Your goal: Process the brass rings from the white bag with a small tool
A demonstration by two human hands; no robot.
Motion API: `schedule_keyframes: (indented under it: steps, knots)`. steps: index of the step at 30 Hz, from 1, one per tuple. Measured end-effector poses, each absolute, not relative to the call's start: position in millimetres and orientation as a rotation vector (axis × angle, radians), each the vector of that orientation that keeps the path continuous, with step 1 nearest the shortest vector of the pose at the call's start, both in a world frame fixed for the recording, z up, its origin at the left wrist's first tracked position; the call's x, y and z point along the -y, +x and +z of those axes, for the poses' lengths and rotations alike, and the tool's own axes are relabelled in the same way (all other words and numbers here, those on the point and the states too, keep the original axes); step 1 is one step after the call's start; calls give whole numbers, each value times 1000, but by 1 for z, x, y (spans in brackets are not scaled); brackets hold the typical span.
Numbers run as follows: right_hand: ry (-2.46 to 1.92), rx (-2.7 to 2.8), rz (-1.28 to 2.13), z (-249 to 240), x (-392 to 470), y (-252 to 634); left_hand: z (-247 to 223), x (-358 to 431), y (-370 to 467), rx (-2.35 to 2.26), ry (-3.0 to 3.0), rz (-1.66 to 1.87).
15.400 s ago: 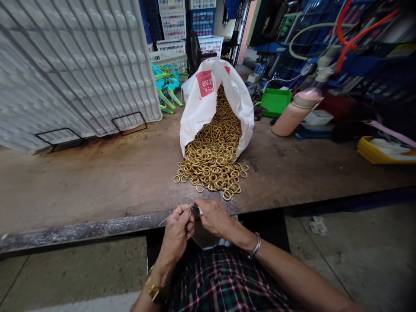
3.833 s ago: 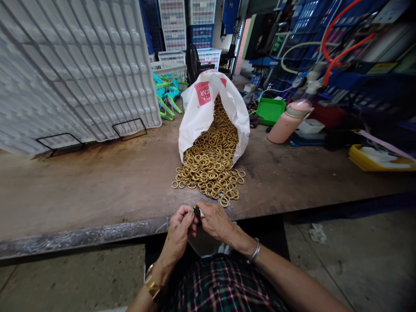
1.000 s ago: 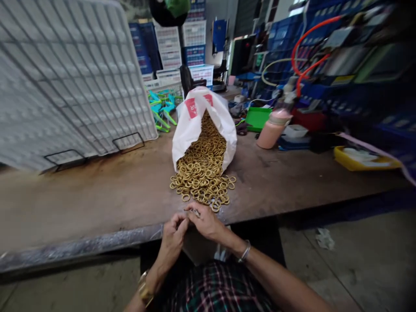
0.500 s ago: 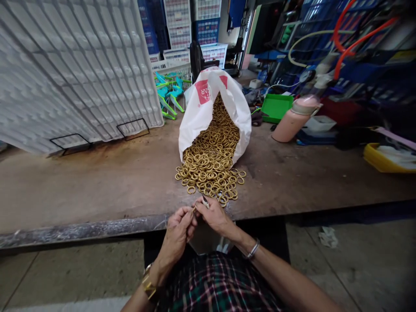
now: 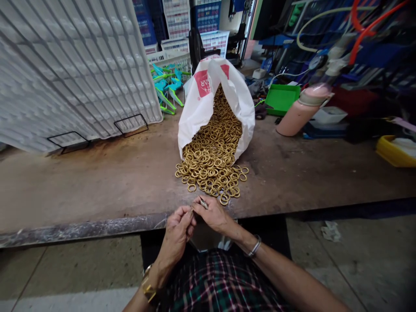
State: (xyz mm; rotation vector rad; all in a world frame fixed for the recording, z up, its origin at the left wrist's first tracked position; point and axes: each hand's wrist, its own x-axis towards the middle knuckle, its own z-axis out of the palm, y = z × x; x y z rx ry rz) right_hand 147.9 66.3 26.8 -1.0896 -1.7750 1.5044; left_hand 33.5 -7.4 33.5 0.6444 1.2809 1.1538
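A white bag (image 5: 191, 119) lies open on the wooden table (image 5: 130, 177), and many brass-coloured rings (image 5: 211, 160) spill from its mouth toward the front edge. Just in front of the rings, my left hand (image 5: 178, 225) and my right hand (image 5: 211, 212) meet at their fingertips. The left fingers are pinched together; what they grip is mostly hidden. My right hand is closed around a small pointed tool (image 5: 203, 203), whose dark tip sticks up between thumb and fingers.
White ribbed trays (image 5: 81, 65) stand at the left in black wire holders (image 5: 131, 125). Beyond the bag are stacked crates (image 5: 177, 21). To the right are a green tray (image 5: 282, 99), a pink bottle (image 5: 297, 113) and a yellow tray (image 5: 394, 151).
The view has shifted slightly, so objects at the right appear farther right. Both hands stay together, and the brass ring edge seen between the fingertips earlier is now hardly visible.
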Motion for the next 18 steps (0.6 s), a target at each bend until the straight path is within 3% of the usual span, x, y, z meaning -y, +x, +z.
schedule_keyframes:
  steps: [18]
  knots:
    - [-1065, 1633, 1623, 28, -59, 150, 33, 12, 33, -1125, 552, 1191]
